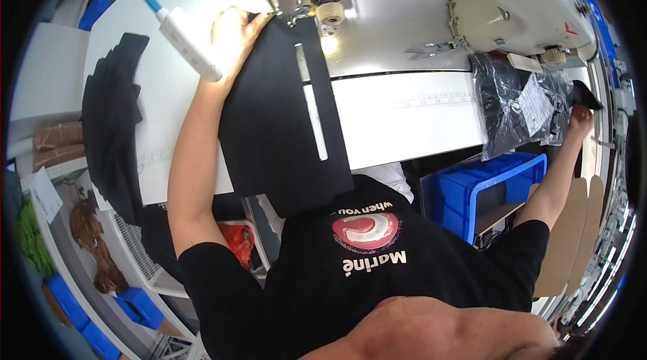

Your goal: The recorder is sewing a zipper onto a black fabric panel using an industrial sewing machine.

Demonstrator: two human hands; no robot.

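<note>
A black fabric panel point(269, 117) lies under the needle area of a sewing machine point(397, 19) and hangs over the table's front edge towards my body. Two pale strips point(315, 124) show along its right part. My left hand point(231, 40) is closed at the panel's upper left edge, close beside the presser foot point(294, 19). Far to the right, my right hand point(581, 119) grips a small black fabric piece point(586, 95), just past a clear plastic bag point(515, 107) with dark contents and a white label.
A stack of black fabric pieces point(111, 124) lies on the table's left. Above it hangs a white control box point(189, 44) on a blue cable. Below the table's right side stands a blue crate point(482, 191), with cardboard point(563, 238) beside it. Metal snips point(435, 50) rest on the machine bed.
</note>
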